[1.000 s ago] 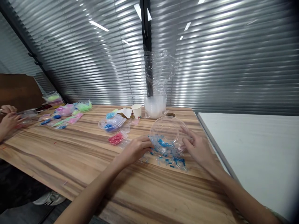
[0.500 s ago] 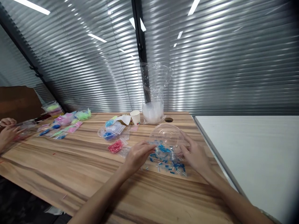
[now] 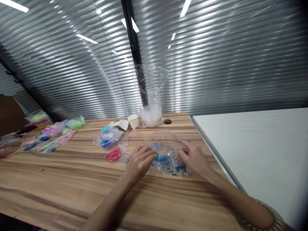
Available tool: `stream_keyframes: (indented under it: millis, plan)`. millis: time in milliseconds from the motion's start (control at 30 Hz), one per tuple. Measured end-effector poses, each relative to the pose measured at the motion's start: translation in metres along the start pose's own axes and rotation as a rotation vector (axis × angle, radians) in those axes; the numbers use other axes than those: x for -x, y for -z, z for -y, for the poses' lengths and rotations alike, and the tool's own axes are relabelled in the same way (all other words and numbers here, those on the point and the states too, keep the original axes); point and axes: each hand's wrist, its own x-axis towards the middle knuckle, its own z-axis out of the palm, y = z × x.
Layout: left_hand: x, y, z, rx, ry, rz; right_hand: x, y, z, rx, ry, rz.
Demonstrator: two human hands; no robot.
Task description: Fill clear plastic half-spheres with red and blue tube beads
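A clear, round plastic bowl (image 3: 160, 134) sits in front of me near the right part of the wooden table. Small blue tube beads (image 3: 160, 158) are gathered in and seen through it, and more loose blue and clear pieces (image 3: 176, 173) lie along its near right side. My left hand (image 3: 141, 161) is closed at the bowl's left edge, fingertips curled onto the rim. On the opposite side, my right hand (image 3: 193, 159) grips the rim, its index finger stretched along the edge and its thumb lower down.
A small bag of red beads (image 3: 114, 154) lies left of my left hand. Behind it are a clear bowl with blue packets (image 3: 106, 143), a white paper cup (image 3: 133, 122) and bagged stacked bowls (image 3: 151, 115). Colourful packets (image 3: 51, 130) lie far left; a white surface (image 3: 260, 144) adjoins at right.
The view has turned right, so the table things shift left. The bowl has come nearer over the loose beads, covering more of them. Another person's hands at far left have left the view.
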Motion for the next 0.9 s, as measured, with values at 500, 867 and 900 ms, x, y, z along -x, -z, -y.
stream_keyframes:
  millis: [500, 867, 900]
  plan:
    - [0.008, 0.005, 0.033, 0.389, 0.493, 0.147, -0.011, 0.017, -0.011, 0.249, -0.004, -0.392]
    - [0.011, -0.005, 0.026, 0.501, 0.493, 0.54, -0.009, 0.016, -0.006, 0.177, 0.016, -0.359]
    - [0.011, -0.006, 0.025, 0.494, 0.486, 0.542, -0.009, 0.016, -0.006, 0.171, 0.018, -0.352]
